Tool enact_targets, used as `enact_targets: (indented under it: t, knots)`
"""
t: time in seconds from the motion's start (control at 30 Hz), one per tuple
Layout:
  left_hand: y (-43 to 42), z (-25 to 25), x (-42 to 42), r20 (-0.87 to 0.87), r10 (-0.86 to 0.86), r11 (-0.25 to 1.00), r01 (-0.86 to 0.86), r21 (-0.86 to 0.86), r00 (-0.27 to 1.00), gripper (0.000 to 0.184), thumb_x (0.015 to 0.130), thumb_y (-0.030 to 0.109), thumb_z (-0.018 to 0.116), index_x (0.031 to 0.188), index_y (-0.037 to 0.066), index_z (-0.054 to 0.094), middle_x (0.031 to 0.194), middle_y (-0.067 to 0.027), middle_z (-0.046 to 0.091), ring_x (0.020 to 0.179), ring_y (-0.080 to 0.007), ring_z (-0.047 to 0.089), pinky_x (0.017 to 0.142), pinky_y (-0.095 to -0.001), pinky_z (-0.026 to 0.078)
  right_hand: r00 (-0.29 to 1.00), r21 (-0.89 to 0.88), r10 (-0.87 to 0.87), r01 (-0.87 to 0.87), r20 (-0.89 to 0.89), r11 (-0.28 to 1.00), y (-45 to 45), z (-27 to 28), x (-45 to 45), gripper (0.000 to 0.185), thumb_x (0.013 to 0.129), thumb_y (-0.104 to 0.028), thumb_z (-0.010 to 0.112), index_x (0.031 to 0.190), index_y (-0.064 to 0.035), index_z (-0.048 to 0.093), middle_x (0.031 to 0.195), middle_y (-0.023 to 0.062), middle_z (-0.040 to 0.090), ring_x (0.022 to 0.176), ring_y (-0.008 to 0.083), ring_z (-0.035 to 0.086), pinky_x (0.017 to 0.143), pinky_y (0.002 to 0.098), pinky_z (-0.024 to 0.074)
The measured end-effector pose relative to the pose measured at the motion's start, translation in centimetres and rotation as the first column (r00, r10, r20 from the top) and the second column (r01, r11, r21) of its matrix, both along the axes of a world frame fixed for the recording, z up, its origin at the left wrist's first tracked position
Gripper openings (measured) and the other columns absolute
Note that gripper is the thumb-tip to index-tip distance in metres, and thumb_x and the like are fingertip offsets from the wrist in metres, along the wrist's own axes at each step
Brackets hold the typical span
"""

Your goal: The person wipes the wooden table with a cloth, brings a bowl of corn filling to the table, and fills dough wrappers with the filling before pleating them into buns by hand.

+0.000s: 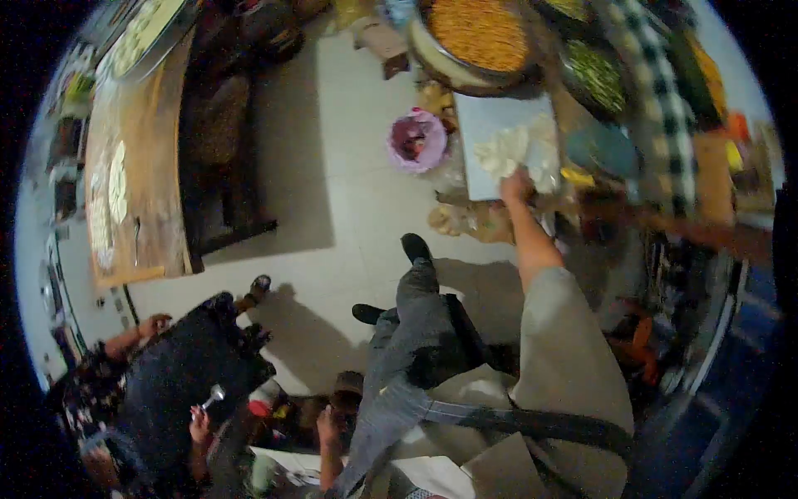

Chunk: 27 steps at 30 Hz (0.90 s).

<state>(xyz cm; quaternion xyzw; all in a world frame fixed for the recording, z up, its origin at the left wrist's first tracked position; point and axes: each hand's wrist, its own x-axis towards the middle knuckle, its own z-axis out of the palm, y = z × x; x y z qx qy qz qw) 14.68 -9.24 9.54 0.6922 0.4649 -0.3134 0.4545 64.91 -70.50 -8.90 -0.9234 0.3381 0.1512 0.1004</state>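
Observation:
My right hand [517, 185] reaches out over a white board [486, 116] at the upper right. Its fingers look closed on the near edge of a crumpled pale sheet [503, 151]; whether that is plastic or cloth I cannot make out. My left hand [329, 426] is low in the view, raised beside my grey trousers. It is dim and small, so its fingers do not show clearly, and nothing can be seen in it.
Behind the board stands a large basin of orange bits [478, 35], with a bowl of green pieces [594, 76] to its right. A pink-lined bin [417, 140] is on the floor. At left, a wooden table [154, 191] holds dough strips [118, 183]. Nearby, another person [179, 366] holds a spoon [214, 394].

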Motion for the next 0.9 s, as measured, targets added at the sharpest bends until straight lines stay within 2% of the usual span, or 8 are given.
enact_targets:
  t: [0.07,0.13,0.2,0.4,0.43,0.47,0.7,0.9]
  knots:
    - [1.3,-4.6,-4.9,0.3,-0.658,0.749,0.559,0.355,0.691,0.033,0.094,0.029,0.049,0.091,-0.002,0.057,0.087,-0.0115,0.06,0.079,-0.0262,0.059,0.067,-0.0419,0.047,1.0,0.027,0.007,-0.006,-0.007,1.0,-2.5,-3.5,1.3,0.074,0.075,-0.039,0.066,0.135,-0.0052,0.039,0.129,0.0199,0.05,0.113,0.0379,0.053,0.093,0.045,0.0454]
    - [-1.8,-3.8,-1.3,0.12,-0.497,0.859,0.467,0.212,0.86,0.033,0.093,0.031,0.05,0.092,-0.001,0.057,0.085,-0.0105,0.06,0.078,-0.0232,0.059,0.07,-0.0377,0.047,0.972,-0.102,0.169,-0.187,-0.164,0.977,-4.2,-8.6,0.9,0.072,0.075,-0.042,0.068,0.132,-0.0052,0.042,0.129,0.0182,0.051,0.114,0.0358,0.053,0.092,0.0447,0.0456]
    - [-5.5,2.5,7.8,0.021,0.266,0.964,-0.266,-0.022,0.964,0.032,0.093,0.033,0.052,0.09,0.001,0.057,0.081,-0.0071,0.059,0.072,-0.0203,0.057,0.067,-0.0351,0.046,0.97,-0.089,0.162,-0.18,-0.18,0.98,-3.5,-9.5,0.8,0.06,0.077,-0.037,0.067,0.124,-0.0027,0.05,0.121,0.0184,0.056,0.109,0.0364,0.056,0.09,0.0448,0.0463]
    - [-4.0,4.2,7.7,0.061,0.264,0.964,-0.266,0.022,0.962,0.033,0.093,0.036,0.051,0.085,0.004,0.056,0.074,-0.0024,0.055,0.068,-0.0165,0.053,0.063,-0.0308,0.043,0.911,0.497,0.41,-0.379,0.051,0.78,9.9,-3.9,1.2,0.057,0.077,-0.035,0.07,0.113,0.0059,0.056,0.111,0.0249,0.06,0.103,0.0398,0.057,0.089,0.0434,0.045]
    - [-3.5,4.0,6.9,0.075,0.372,0.928,-0.372,-0.019,0.925,0.035,0.093,0.036,0.051,0.082,0.003,0.056,0.073,-0.0036,0.055,0.067,-0.0169,0.053,0.061,-0.0312,0.043,0.929,0.413,0.337,-0.251,-0.15,0.876,17.7,3.5,1.8,0.058,0.076,-0.036,0.069,0.115,0.005,0.056,0.114,0.0247,0.058,0.107,0.0395,0.055,0.092,0.0436,0.0429]
    - [-2.8,3.7,5.8,0.088,0.474,0.88,-0.47,-0.066,0.876,0.037,0.093,0.036,0.051,0.079,0.002,0.056,0.072,-0.0048,0.055,0.066,-0.0173,0.053,0.059,-0.0317,0.043,0.942,0.586,0.333,-0.29,0.036,0.757,21.9,5.5,1.5,0.061,0.075,-0.037,0.07,0.118,0.0044,0.055,0.12,0.0256,0.055,0.111,0.0385,0.053,0.093,0.0448,0.0416]
    - [1.0,-1.6,-2.9,0.337,0.127,0.961,-0.199,0.19,0.933,0.045,0.092,0.04,0.051,0.076,-0.002,0.06,0.075,-0.0108,0.059,0.072,-0.021,0.056,0.067,-0.0378,0.043,0.837,0.698,0.489,-0.503,0.246,0.51,47.8,8.5,5.9,0.049,0.08,-0.032,0.066,0.103,0.0104,0.057,0.075,0.0206,0.065,0.074,0.0303,0.065,0.069,0.0401,0.0495]
    - [3.8,-0.5,-2.3,0.292,0.521,0.838,-0.546,0.005,0.802,0.04,0.092,0.04,0.051,0.084,0.002,0.059,0.074,-0.0088,0.059,0.067,-0.0198,0.056,0.062,-0.0359,0.045,0.624,0.441,0.53,-0.781,0.573,0.442,66.2,17.8,13.0,0.05,0.079,-0.035,0.065,0.107,0.0048,0.055,0.1,0.026,0.062,0.096,0.0393,0.06,0.084,0.0436,0.0452]
